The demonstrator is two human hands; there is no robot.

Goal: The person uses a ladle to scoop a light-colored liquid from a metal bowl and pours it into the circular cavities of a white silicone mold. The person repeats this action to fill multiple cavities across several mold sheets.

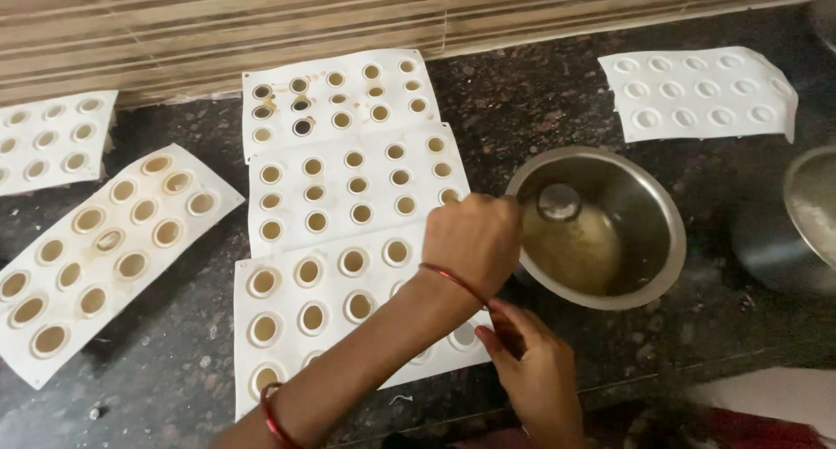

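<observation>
**Ladle dipping into the steel bowl beside the filled moulds**

Head view, looking down at a dark stone floor. The left hand reaches across from seven o'clock, fist closed around the handle of a small ladle whose round cup sits inside the steel bowl, over the pale liquid pooled at its low side. The bowl lies at three o'clock of the hand, tilted a little, so the liquid gathers where the ladle can reach it. The right hand, at six o'clock, rests fingers-down on the corner of the nearest white mould tray, seemingly to steady it; it grips nothing I can make out. Two more trays line up toward twelve o'clock, another tray slants at nine. An upturned tray lies at one o'clock.
</observation>
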